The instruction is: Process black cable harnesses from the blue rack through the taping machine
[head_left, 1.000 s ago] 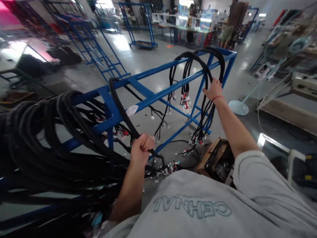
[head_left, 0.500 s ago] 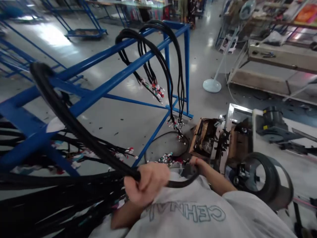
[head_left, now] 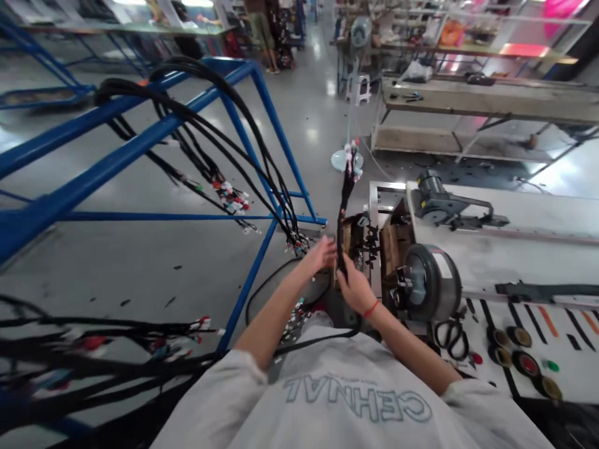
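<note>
A black wire harness point(head_left: 345, 196) stands nearly upright in front of me, its white and red connectors at the top end. My right hand point(head_left: 356, 290), with a red band at the wrist, is closed around its lower part. Just left of the harness, my left hand point(head_left: 324, 254) has its fingers stretched out; whether they touch the wires I cannot tell. From my right hand the harness loops down and runs left across my shirt. Other black harnesses point(head_left: 243, 125) hang over a blue metal rack point(head_left: 154, 134), connectors dangling.
On the right, a white workbench point(head_left: 486, 252) holds a tape roll machine point(head_left: 430, 284), black scissors point(head_left: 452, 340) and several small tape rolls point(head_left: 526, 363). A cardboard box point(head_left: 346, 237) lies beyond my hands. Farther off are a fan base point(head_left: 346, 161) and a shelf table point(head_left: 468, 103).
My left hand has let go of the thick harness part and moved over beside my right hand. The connector end is now raised in my right hand. The view has turned right.
</note>
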`<state>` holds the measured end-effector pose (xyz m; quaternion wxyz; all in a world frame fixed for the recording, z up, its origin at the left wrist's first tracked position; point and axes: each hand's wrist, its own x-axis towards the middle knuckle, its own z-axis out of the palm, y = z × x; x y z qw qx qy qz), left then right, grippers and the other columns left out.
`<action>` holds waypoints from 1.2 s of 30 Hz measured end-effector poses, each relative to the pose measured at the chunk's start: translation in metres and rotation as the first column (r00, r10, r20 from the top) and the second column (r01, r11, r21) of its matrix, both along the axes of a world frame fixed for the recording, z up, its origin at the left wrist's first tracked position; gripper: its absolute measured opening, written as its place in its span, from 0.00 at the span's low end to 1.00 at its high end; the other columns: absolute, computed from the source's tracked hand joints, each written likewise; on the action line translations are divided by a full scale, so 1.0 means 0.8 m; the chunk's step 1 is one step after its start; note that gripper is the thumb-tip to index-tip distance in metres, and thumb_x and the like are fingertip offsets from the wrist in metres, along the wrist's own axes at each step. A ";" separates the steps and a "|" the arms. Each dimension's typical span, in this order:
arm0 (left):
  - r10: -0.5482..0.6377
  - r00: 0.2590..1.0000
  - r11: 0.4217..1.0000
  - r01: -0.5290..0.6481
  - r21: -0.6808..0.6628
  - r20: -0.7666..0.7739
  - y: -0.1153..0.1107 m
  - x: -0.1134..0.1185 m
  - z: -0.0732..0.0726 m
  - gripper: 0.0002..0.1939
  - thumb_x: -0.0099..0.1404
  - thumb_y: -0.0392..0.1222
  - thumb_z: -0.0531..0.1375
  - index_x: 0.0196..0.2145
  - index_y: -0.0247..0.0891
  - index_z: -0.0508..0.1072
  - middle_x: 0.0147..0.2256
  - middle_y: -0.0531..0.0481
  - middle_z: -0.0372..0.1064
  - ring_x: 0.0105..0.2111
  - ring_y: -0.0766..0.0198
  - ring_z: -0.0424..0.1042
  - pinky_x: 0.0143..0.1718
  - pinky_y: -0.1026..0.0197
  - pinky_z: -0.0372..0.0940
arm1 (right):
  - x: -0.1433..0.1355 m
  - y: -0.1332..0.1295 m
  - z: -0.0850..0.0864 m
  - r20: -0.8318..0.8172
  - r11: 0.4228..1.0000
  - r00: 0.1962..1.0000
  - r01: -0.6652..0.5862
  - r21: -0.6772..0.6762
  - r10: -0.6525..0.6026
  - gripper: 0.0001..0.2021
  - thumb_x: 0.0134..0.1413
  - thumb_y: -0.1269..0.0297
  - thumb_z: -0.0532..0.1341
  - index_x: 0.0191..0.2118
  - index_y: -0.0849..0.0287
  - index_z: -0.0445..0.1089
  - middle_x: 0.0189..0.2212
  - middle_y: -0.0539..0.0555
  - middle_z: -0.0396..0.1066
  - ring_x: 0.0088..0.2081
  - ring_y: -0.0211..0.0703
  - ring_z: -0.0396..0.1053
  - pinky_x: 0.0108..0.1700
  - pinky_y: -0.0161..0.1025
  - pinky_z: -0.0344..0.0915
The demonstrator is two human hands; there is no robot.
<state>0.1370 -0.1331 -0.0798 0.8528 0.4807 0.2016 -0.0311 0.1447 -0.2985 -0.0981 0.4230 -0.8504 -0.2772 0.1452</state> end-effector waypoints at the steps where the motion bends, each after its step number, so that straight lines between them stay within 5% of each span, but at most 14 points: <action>1: -0.017 0.999 0.999 0.019 -0.047 0.034 -0.019 0.029 0.018 0.15 0.65 0.51 0.56 0.32 0.34 0.70 0.19 0.56 0.63 0.16 0.72 0.63 0.17 0.71 0.57 | -0.014 -0.006 -0.001 -0.020 0.998 1.000 -0.015 0.060 0.016 0.21 0.60 0.60 0.53 0.56 0.62 0.62 0.51 0.64 0.67 0.50 0.49 0.68 0.52 0.43 0.64; 4: -0.116 0.977 0.990 0.127 -0.055 0.177 -0.068 0.069 0.057 0.17 0.63 0.54 0.58 0.33 0.35 0.67 0.18 0.61 0.53 0.13 0.77 0.51 0.14 0.75 0.47 | -0.010 -0.033 0.008 -0.146 0.948 0.981 0.163 0.272 -0.127 0.22 0.56 0.53 0.58 0.52 0.61 0.65 0.49 0.63 0.67 0.47 0.47 0.69 0.49 0.43 0.66; 7: -0.419 0.870 0.889 0.451 -0.074 0.261 -0.094 0.055 0.065 0.22 0.59 0.59 0.60 0.32 0.36 0.65 0.17 0.63 0.45 0.12 0.77 0.42 0.12 0.74 0.39 | 0.038 -0.064 0.042 -0.353 0.807 0.916 0.351 0.475 -0.190 0.27 0.55 0.44 0.55 0.53 0.60 0.64 0.47 0.63 0.69 0.48 0.49 0.68 0.47 0.45 0.66; 12: -0.848 0.426 0.339 0.893 -0.294 0.315 -0.111 0.037 0.044 0.23 0.60 0.62 0.56 0.28 0.38 0.61 0.16 0.65 0.34 0.11 0.77 0.30 0.10 0.71 0.34 | 0.084 -0.088 0.114 -0.328 0.507 0.934 0.353 0.787 -0.141 0.27 0.52 0.35 0.51 0.44 0.51 0.65 0.24 0.50 0.65 0.25 0.39 0.66 0.27 0.36 0.64; 14: -0.883 0.345 0.249 0.919 -0.305 0.318 -0.117 0.044 0.041 0.22 0.61 0.62 0.54 0.27 0.38 0.60 0.16 0.65 0.32 0.12 0.76 0.28 0.10 0.70 0.32 | 0.083 -0.087 0.134 -0.299 0.392 0.938 0.345 0.853 -0.175 0.23 0.50 0.35 0.54 0.35 0.51 0.62 0.15 0.42 0.52 0.14 0.33 0.52 0.18 0.30 0.55; 16: -0.868 0.384 0.331 0.920 -0.209 0.316 -0.122 0.051 0.043 0.21 0.60 0.61 0.55 0.27 0.39 0.61 0.16 0.64 0.36 0.13 0.76 0.32 0.12 0.68 0.33 | 0.081 -0.083 0.145 -0.329 0.363 0.917 0.392 0.845 -0.226 0.20 0.51 0.40 0.59 0.28 0.52 0.57 0.12 0.39 0.45 0.11 0.29 0.44 0.14 0.28 0.47; 19: -0.796 0.535 0.598 0.769 0.227 0.282 -0.125 0.053 0.045 0.15 0.61 0.54 0.57 0.27 0.39 0.64 0.19 0.58 0.51 0.17 0.72 0.47 0.16 0.67 0.43 | 0.088 -0.081 0.139 -0.423 0.323 0.799 0.572 0.754 -0.428 0.20 0.46 0.51 0.68 0.27 0.54 0.55 0.12 0.38 0.49 0.11 0.28 0.45 0.13 0.26 0.44; 20: -0.771 0.579 0.635 0.664 0.394 0.266 -0.124 0.052 0.043 0.13 0.62 0.51 0.57 0.27 0.40 0.65 0.21 0.56 0.55 0.20 0.70 0.52 0.19 0.66 0.47 | 0.093 -0.084 0.132 -0.458 0.276 0.737 0.635 0.722 -0.498 0.21 0.43 0.53 0.70 0.28 0.54 0.56 0.12 0.38 0.51 0.11 0.28 0.46 0.12 0.26 0.45; 22: -0.768 0.604 0.584 0.524 0.620 0.213 -0.115 0.048 0.034 0.09 0.62 0.47 0.57 0.28 0.40 0.66 0.23 0.55 0.59 0.25 0.67 0.57 0.23 0.65 0.51 | 0.099 -0.099 0.116 -0.559 0.163 0.617 0.739 0.654 -0.554 0.22 0.37 0.55 0.72 0.30 0.55 0.58 0.14 0.38 0.55 0.12 0.29 0.50 0.13 0.27 0.50; 25: -0.892 0.449 0.363 0.647 0.670 0.050 -0.085 0.047 0.018 0.11 0.62 0.50 0.57 0.28 0.40 0.66 0.22 0.54 0.61 0.25 0.65 0.59 0.25 0.64 0.54 | 0.084 -0.123 0.092 -0.743 0.032 0.508 0.834 0.551 -0.436 0.21 0.42 0.49 0.69 0.30 0.57 0.60 0.19 0.44 0.63 0.17 0.31 0.59 0.18 0.30 0.61; 28: -0.980 0.141 0.052 0.868 0.494 -0.143 -0.039 0.055 0.011 0.22 0.63 0.60 0.52 0.23 0.39 0.63 0.19 0.55 0.58 0.20 0.67 0.56 0.21 0.64 0.53 | 0.040 -0.110 0.067 -0.852 -0.023 0.407 0.899 0.438 -0.330 0.21 0.52 0.42 0.59 0.28 0.58 0.61 0.20 0.48 0.66 0.17 0.32 0.60 0.20 0.30 0.61; 32: -0.852 -0.399 -0.461 0.879 0.124 -0.340 0.027 0.066 0.013 0.30 0.58 0.71 0.49 0.22 0.39 0.62 0.17 0.56 0.53 0.17 0.69 0.51 0.18 0.64 0.50 | -0.018 -0.038 0.019 -0.922 0.152 0.361 0.928 0.341 -0.137 0.24 0.59 0.43 0.51 0.28 0.61 0.66 0.13 0.46 0.59 0.12 0.29 0.46 0.16 0.28 0.52; 34: -0.786 -0.496 -0.536 0.844 0.007 -0.370 0.053 0.069 0.009 0.31 0.56 0.72 0.50 0.23 0.39 0.63 0.17 0.57 0.51 0.16 0.70 0.49 0.18 0.64 0.49 | -0.031 -0.011 -0.009 -0.923 0.161 0.385 0.911 0.379 -0.010 0.24 0.61 0.45 0.50 0.30 0.63 0.68 0.11 0.44 0.57 0.12 0.27 0.42 0.17 0.27 0.50; 36: -0.810 -0.455 -0.498 0.867 0.026 -0.370 0.067 0.071 -0.004 0.30 0.57 0.72 0.50 0.25 0.38 0.63 0.19 0.57 0.52 0.18 0.70 0.50 0.19 0.65 0.49 | -0.027 -0.007 -0.034 -0.917 0.058 0.397 0.915 0.398 0.032 0.24 0.61 0.46 0.50 0.32 0.62 0.68 0.11 0.42 0.53 0.12 0.27 0.39 0.15 0.26 0.46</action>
